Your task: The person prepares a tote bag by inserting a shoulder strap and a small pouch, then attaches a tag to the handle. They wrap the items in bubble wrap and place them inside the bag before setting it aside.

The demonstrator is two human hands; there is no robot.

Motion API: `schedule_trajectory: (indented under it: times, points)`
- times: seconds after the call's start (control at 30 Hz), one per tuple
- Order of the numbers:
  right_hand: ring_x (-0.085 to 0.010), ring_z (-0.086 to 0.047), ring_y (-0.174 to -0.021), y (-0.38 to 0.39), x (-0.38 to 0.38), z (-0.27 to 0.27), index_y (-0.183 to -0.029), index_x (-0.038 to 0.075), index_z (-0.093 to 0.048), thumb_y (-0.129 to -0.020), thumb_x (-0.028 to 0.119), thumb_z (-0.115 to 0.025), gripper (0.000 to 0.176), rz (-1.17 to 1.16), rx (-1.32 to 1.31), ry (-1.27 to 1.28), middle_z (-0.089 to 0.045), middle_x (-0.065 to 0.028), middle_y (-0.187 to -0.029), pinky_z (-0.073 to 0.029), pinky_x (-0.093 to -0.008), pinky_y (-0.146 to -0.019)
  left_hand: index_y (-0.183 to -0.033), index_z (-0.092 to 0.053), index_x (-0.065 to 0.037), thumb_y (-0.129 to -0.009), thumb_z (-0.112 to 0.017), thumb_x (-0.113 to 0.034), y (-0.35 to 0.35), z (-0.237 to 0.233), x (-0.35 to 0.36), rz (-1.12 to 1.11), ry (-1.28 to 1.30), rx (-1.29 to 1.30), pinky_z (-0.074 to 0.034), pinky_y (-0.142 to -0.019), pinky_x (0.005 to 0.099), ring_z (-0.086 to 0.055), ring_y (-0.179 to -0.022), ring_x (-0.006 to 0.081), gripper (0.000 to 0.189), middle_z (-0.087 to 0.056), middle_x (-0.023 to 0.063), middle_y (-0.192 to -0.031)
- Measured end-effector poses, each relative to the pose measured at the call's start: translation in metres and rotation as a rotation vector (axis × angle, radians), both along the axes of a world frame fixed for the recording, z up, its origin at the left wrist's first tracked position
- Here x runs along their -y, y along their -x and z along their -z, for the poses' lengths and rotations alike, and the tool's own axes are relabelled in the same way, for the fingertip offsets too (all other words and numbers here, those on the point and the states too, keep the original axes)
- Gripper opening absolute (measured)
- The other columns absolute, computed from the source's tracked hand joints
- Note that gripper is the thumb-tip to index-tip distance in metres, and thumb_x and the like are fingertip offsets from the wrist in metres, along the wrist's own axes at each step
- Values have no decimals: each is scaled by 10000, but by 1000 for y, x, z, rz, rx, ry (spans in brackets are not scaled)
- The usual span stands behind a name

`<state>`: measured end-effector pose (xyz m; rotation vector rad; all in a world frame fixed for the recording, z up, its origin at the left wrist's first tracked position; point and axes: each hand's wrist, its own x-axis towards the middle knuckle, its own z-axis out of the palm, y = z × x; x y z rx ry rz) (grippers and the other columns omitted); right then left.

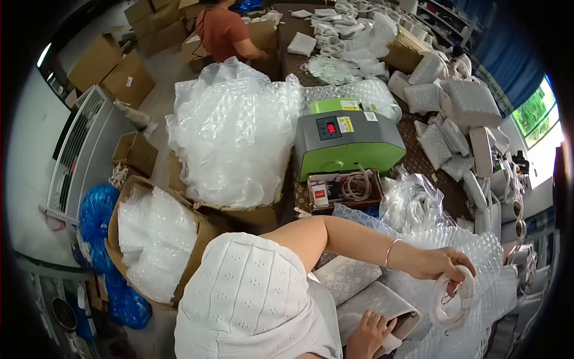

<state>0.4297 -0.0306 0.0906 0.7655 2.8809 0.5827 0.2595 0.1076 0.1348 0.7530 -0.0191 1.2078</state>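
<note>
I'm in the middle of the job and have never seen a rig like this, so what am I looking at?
There is no robot: this is one picture, from a camera on a person's head, looking forward and down at their bare hands. The left hand holds a white looped strap; the right hand is at the opening of a pale bag. On the brown patterned table lie bubble wrap, more pale bags and a green-and-grey machine with a lit red display. Beyond, a person in a rust-red top stands by cardboard boxes.
</note>
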Motion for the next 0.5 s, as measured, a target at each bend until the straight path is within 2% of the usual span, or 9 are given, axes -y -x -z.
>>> schedule_trajectory:
  times: [0.03,0.13,0.2,0.27,0.33,0.4,0.43,0.5]
  points:
    - [-287,-549,-914,-8,-1,3,-997,13,-589,-852,266,-533,297,-26,3,-3,-584,-126,-937,-416,-392,-836,-1144,-486,25,-826,-592,-38,5,2,5,-26,-3,3,-537,-681,276,-637,-676,155,341,-611,93,-875]
    - [-298,-513,-831,-37,-9,12,-905,74,-625,-827,264,-541,222,2,-240,218,-549,-142,-753,-392,-472,-807,-1168,-474,26,-813,-597,-29,24,5,22,-89,62,-29,-538,-649,290,-622,-656,146,379,-614,93,-871]
    - [-273,-501,-718,-82,-20,20,-860,58,-588,-827,304,-544,252,83,-519,158,-509,-112,-689,-414,-440,-738,-1155,-490,25,-804,-601,-27,24,-2,30,-44,76,-6,-534,-646,287,-618,-662,149,371,-615,101,-878]
    - [-241,-496,-662,-89,-13,-9,-799,58,-560,-865,388,-494,343,289,-1466,476,-495,-72,-673,-439,-407,-713,-1128,-521,23,-786,-609,-22,19,-1,40,-31,151,69,-527,-640,283,-611,-674,154,355,-618,118,-892]
    - [-209,-482,-633,-114,-37,-26,-758,66,-525,-896,411,-475,375,242,-2198,486,-475,-41,-677,-457,-378,-701,-1102,-541,25,-777,-611,-23,-8,13,42,82,123,-17,-520,-645,292,-610,-685,163,336,-618,122,-904]
    - [-211,-496,-661,-156,-33,-50,-743,65,-510,-929,393,-454,381,295,-2489,853,-504,-65,-701,-465,-372,-731,-1050,-579,30,-759,-616,-25,-45,31,41,317,49,-187,-507,-657,309,-607,-706,179,299,-619,130,-929]
    - [-198,-501,-656,-172,-37,-45,-770,68,-521,-926,377,-467,350,385,-2501,923,-511,-56,-704,-461,-357,-709,-1050,-579,30,-759,-616,-25,-61,39,41,355,45,-185,-507,-657,309,-607,-706,179,299,-619,130,-929]
    - [-171,-509,-646,-209,-44,-25,-825,73,-545,-920,345,-495,293,586,-2366,960,-526,-39,-710,-452,-328,-666,-1033,-602,46,-777,-597,-82,-101,64,53,324,-657,-788,-481,-721,329,-606,-805,222,286,-626,157,-976]
